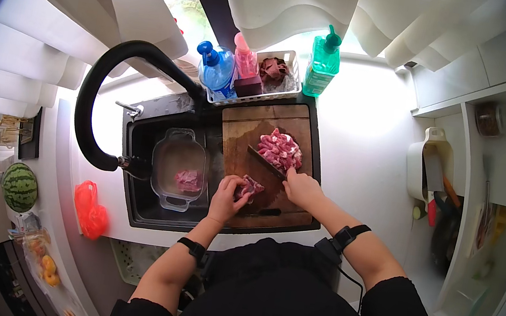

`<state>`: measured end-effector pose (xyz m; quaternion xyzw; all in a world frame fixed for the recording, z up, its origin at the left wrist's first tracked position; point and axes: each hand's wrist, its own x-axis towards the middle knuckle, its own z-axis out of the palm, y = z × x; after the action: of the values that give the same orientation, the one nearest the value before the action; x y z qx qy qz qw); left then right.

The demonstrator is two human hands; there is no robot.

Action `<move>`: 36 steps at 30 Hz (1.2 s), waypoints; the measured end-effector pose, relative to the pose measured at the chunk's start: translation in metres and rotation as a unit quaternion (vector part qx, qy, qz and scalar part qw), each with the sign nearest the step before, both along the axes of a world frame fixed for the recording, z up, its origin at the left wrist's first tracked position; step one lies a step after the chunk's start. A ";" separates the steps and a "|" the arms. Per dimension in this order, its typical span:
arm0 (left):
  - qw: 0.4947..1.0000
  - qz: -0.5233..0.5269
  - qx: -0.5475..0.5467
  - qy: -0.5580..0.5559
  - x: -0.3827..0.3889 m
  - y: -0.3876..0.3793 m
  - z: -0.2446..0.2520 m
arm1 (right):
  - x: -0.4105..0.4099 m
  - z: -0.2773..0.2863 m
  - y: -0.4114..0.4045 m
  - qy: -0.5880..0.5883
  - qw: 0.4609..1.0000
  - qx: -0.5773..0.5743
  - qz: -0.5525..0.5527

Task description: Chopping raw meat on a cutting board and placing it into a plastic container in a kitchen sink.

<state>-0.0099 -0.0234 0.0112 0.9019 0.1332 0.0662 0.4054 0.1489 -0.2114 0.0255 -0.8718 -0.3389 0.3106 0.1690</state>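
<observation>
My right hand grips the handle of a kitchen knife, its blade lying along the near left side of a pile of cut raw meat. The pile rests on a wet wooden cutting board set over the right part of a black sink. With bent fingers, my left hand holds a smaller piece of raw meat near the board's left edge. In the sink's left part, a clear glass dish contains water and another chunk of meat.
Behind the board, a white basket holds pump bottles and a cloth, beside a green pump bottle. A black faucet arches over the sink's left side. A red plastic bag lies left; a knife holder stands right.
</observation>
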 end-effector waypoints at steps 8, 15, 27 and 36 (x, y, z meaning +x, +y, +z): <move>0.999 0.025 0.000 -0.027 -0.008 0.000 -0.001 | -0.028 0.039 -0.026 0.025 0.994 0.086 0.060; 0.999 0.004 0.011 -0.041 -0.008 -0.002 -0.006 | -0.040 0.043 -0.029 0.035 0.994 0.010 0.107; 0.998 0.049 -0.019 -0.014 -0.006 -0.001 -0.017 | -0.043 0.024 0.050 0.034 0.996 -0.003 0.080; 0.998 0.064 -0.003 -0.027 -0.012 -0.003 -0.030 | -0.041 0.044 -0.010 0.090 0.983 -0.099 0.123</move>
<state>-0.0222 -0.0268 -0.0184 0.8882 0.1801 0.1161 0.4063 0.1079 -0.2218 0.0692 -0.8045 -0.3941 0.4385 0.0721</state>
